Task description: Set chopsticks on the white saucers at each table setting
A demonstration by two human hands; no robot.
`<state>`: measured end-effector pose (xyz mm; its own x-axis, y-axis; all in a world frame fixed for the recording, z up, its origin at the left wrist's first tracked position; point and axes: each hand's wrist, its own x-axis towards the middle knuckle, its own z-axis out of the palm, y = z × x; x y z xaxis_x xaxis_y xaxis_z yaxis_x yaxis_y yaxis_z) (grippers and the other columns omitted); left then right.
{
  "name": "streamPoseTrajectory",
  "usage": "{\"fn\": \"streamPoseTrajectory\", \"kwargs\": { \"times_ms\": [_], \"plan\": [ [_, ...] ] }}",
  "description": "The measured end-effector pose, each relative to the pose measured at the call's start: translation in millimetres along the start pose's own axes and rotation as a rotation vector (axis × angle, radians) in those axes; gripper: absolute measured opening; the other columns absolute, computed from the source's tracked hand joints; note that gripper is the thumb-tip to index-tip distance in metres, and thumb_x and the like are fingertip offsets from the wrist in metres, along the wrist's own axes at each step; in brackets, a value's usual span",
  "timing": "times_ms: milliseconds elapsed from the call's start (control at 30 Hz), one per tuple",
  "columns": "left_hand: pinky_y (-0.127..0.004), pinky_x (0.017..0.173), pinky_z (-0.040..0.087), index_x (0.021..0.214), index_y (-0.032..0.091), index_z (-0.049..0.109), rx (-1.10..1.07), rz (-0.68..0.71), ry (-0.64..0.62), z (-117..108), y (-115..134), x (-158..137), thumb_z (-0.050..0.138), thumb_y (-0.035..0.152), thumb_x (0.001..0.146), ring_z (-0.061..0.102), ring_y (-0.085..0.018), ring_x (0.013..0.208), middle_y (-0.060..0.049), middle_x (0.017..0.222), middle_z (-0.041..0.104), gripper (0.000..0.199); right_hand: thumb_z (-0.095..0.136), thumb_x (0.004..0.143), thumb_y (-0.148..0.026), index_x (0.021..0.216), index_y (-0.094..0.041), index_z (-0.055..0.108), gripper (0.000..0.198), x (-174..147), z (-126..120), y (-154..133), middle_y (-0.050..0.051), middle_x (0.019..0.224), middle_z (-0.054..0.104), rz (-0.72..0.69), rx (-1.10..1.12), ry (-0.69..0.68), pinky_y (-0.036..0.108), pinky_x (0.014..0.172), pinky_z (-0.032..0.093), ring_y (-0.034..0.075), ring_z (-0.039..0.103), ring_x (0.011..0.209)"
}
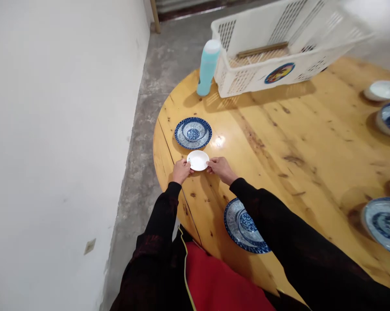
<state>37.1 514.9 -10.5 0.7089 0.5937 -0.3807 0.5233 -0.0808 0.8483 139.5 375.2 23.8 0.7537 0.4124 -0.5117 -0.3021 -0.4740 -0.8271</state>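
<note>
1. The left hand (181, 171) pinches the small white saucer's (198, 160) left rim, near the table edge (159, 160).
2. The right hand (221, 168) pinches its right rim (fingertips only).
3. Judged risk: a nudge could knock the blue bowl and plate (193, 132) just beyond.
4. The plates at right are cut off.

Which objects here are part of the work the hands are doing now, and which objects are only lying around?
In hand:
- small white saucer, held at its rim by left hand and right hand
- blue patterned plate with bowl, just beyond it

Lying about:
- turquoise bottle
- white plastic basket
- nearer blue plate
- dishes at the right edge
</note>
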Motion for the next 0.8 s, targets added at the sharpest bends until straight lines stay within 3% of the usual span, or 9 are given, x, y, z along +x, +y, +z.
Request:
{"fn": "streamPoseTrajectory", "kwargs": {
  "times_ms": [500,800],
  "plan": [
    [-0.024,0.066,0.055,0.079,0.018,0.059,0.073,-0.032,-0.085,-8.1,-9.5,0.8,0.049,0.027,0.089,0.072,-0.016,0.064,-0.003,0.066,0.069,0.017,0.058,0.082,-0.003,0.061,-0.014,0.061,0.024,-4.0,8.0,5.9,0.001,0.051,0.06,0.064,-0.013,-0.003,0.016,0.042,0.045,0.01,0.058,0.044],
    [-0.027,0.069,0.056,0.078,0.017,0.06,0.063,-0.022,-0.064,-7.2,-4.0,7.7,0.051,0.025,0.088,0.072,-0.018,0.063,-0.003,0.06,0.067,0.016,0.061,0.081,-0.006,0.061,-0.015,0.06,0.022,1.0,9.8,7.2,0.003,0.05,0.061,0.051,-0.01,0.012,0.016,0.044,0.047,0.011,0.06,0.046]
  ]
}}
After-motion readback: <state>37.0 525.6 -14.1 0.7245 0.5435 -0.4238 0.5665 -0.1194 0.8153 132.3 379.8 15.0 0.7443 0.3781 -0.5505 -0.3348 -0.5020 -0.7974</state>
